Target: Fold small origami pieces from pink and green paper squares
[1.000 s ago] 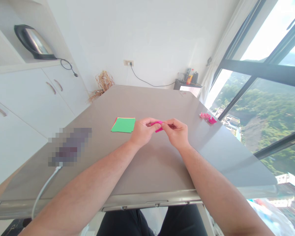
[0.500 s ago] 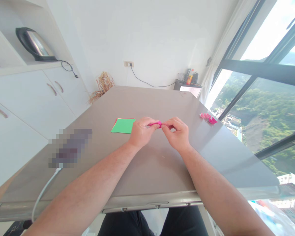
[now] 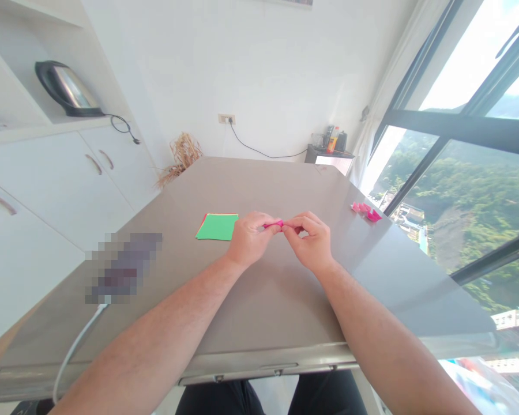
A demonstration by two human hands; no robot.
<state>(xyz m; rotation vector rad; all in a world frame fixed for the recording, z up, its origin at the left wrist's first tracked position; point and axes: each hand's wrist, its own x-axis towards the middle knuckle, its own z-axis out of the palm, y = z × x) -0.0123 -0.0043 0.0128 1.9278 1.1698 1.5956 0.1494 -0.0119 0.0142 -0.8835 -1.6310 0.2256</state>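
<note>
A small piece of folded pink paper (image 3: 274,225) is pinched between my two hands above the middle of the table. My left hand (image 3: 251,235) grips its left part between thumb and fingers. My right hand (image 3: 309,237) is closed on its right end, thumb against forefinger. Most of the paper is hidden by the fingers, so its exact shape cannot be made out. Just left of my left hand lies a stack of square coloured paper (image 3: 216,226), green on top, with red and yellowish edges showing beneath.
Several pink folded paper pieces (image 3: 367,211) lie near the grey table's (image 3: 259,184) right edge. At the left is a blurred-out object (image 3: 125,268) with a white cable (image 3: 78,340). A kettle (image 3: 71,89) stands on a shelf; a window (image 3: 458,173) is at the right.
The view has tilted slightly upward, so the scene sits a little lower. Both hands keep hold of the pink paper, with only a small shift of the fingers.
</note>
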